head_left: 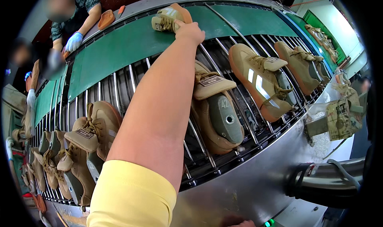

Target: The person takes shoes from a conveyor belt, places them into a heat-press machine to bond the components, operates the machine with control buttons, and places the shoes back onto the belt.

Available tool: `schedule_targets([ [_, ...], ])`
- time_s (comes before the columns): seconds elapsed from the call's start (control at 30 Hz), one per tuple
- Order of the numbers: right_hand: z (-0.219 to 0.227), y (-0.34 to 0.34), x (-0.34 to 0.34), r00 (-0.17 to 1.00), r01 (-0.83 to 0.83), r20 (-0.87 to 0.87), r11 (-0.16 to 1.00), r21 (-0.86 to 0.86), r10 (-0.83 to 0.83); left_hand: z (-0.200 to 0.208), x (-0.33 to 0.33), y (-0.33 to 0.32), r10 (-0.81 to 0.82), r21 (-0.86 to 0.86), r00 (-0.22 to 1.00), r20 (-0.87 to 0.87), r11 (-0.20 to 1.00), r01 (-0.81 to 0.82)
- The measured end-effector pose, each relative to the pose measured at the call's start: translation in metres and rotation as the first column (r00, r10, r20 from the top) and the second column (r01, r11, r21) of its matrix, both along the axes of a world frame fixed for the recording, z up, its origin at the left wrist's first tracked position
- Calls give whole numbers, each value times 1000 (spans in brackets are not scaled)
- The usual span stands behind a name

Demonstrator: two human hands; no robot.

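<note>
Tan, pale-striped and brown-laced, the shoe has the left grip closed on it.

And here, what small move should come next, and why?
Perhaps draw the striped tan lace-up sneaker closer to the body: the left hand reaches across the metal rods to grip it over the green belt, beyond the rods.
</note>
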State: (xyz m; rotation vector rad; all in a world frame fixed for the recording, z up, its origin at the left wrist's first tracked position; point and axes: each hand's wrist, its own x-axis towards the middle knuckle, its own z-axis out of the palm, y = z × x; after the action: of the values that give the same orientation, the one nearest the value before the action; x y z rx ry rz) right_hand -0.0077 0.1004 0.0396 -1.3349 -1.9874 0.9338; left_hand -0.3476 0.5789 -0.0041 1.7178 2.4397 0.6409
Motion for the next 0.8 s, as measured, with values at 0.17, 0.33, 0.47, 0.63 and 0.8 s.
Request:
schedule_targets([
  [0.17,3,3,-3,1000,11,19,998,58,-12,-5,-30,-15,-103,57,955,-278,991,124],
  [0.33,7,1,-9,998,58,25,995,81,-61,12,-63,-58,-163,130,978,-127,975,179],
  [0.47,9,1,-10,998,52,28,996,78,-54,-11,-88,-78,-215,391,960,-180,880,270],
  [0.63,9,2,-13,995,63,66,995,77,-68,-4,-70,-71,-122,390,990,75,917,83],
  [0.8,10,2,-12,997,67,26,997,46,-68,-16,-84,-49,39,145,945,323,985,-90],
])
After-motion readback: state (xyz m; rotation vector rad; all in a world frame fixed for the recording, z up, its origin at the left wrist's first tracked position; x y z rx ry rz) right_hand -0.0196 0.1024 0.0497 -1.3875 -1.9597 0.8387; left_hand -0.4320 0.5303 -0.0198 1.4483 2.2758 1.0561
